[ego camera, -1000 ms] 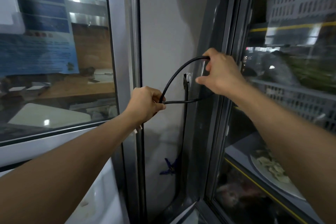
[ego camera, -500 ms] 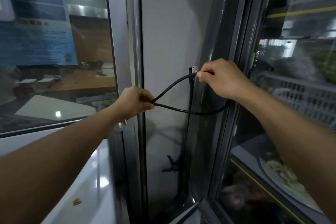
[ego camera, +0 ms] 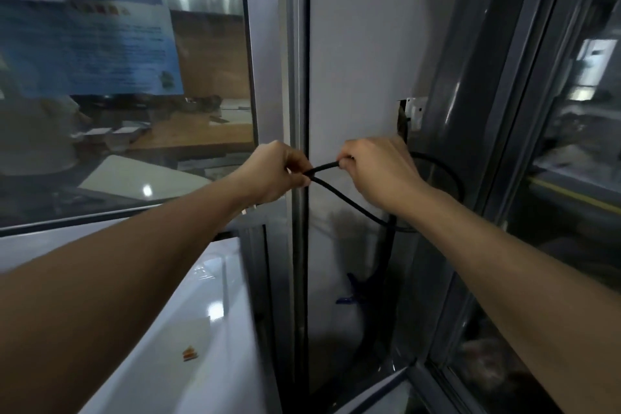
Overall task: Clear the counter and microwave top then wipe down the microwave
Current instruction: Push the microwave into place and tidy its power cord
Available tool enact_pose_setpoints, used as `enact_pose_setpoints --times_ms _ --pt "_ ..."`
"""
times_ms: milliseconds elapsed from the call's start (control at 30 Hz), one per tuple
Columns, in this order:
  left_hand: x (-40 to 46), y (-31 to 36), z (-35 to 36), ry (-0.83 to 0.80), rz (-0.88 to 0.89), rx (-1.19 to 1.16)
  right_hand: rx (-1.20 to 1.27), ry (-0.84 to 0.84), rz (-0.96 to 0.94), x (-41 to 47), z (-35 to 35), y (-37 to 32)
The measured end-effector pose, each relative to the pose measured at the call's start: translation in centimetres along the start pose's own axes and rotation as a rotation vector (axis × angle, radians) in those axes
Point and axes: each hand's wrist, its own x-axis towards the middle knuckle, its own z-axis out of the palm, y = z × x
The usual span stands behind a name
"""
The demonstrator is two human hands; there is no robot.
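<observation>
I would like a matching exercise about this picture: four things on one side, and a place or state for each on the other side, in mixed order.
Things:
1. black cable
2. blue clip
3. orange scrap
4. blue poster

Places or states:
A. lies on the white surface, lower left
B. held between left hand and right hand
C. behind the glass, upper left
D. low against the grey panel

Pairs: 1-B, 2-D, 3-A, 4-C
</observation>
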Motion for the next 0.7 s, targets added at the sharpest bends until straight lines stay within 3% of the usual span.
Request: enact_pose_setpoints --times_ms 100,200,333,500,567,700 --pt "-0.3 -2.5 0.4 -0.064 -0.064 0.024 0.271 -0.008 0.136 0.2 0.6 0.6" --pt "-0.8 -5.0 0.2 -0.089 -0.132 0.031 0.385 0.026 0.201 -0.3 1.9 1.0" --pt "-0.4 -6.0 -0.8 -0.050 -0.142 0.032 0.259 0.044 0.218 -0.2 4.9 0.5" --pt "0.2 -6.2 -1.0 -0.042 -0.151 0.033 0.069 -0.072 0.042 -0.4 7.8 -3.6" --pt "0.3 -6.3 -0.9 -0.057 -0.141 0.051 0.075 -0.144 0.085 -0.4 9.0 -5.1" --pt "0.4 -6.6 -0.7 -0.070 -0.124 0.065 0.198 -0.120 0.177 0.2 11.5 -6.2"
